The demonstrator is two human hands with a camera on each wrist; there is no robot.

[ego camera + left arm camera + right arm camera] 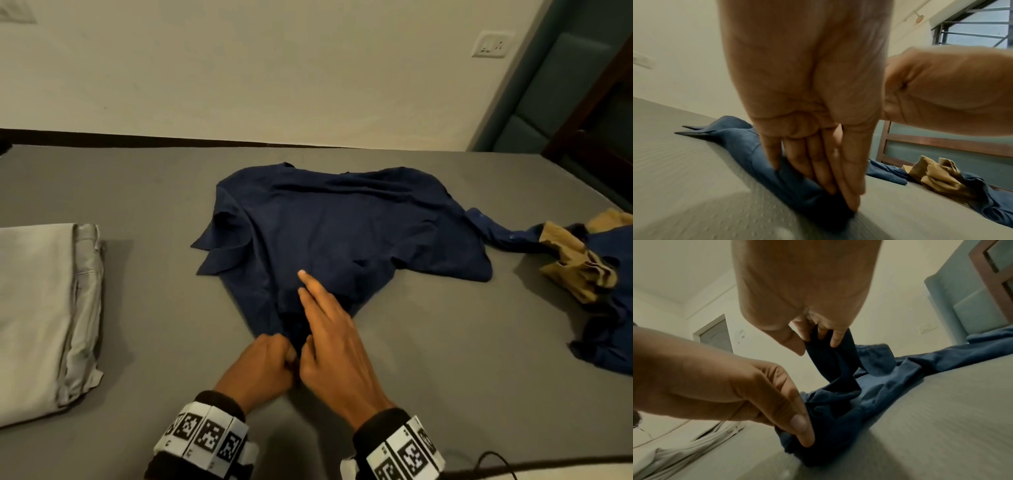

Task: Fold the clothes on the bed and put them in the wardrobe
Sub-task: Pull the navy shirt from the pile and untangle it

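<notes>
- The left hand (258, 368) is curled, thumb and fingers pinching the near hem of a navy shirt (329, 229); the right wrist view shows its thumb (797, 426) pressed onto a bunched fold of the cloth.
- The right hand (334, 363) sits just beside it, the two hands touching. In the head view two fingers (310, 284) lie straight along the shirt; in the right wrist view the other fingers and thumb pinch a raised fold of the dark cloth, lifted a little off the rest.
- The shirt lies spread on a grey bed (445, 342), collar toward the far wall, the near end gathered to a point under the hands. One sleeve trails to the right.
- That sleeve reaches a loose heap at the bed's right edge: a tan garment (575, 267) tangled with more blue cloth (613, 346).
- On the left, well apart from the shirt, lie folded light grey trousers (44, 308).
- Behind the bed stands a pale wall with a switch plate (491, 44), and a padded headboard (548, 113) to the right.
</notes>
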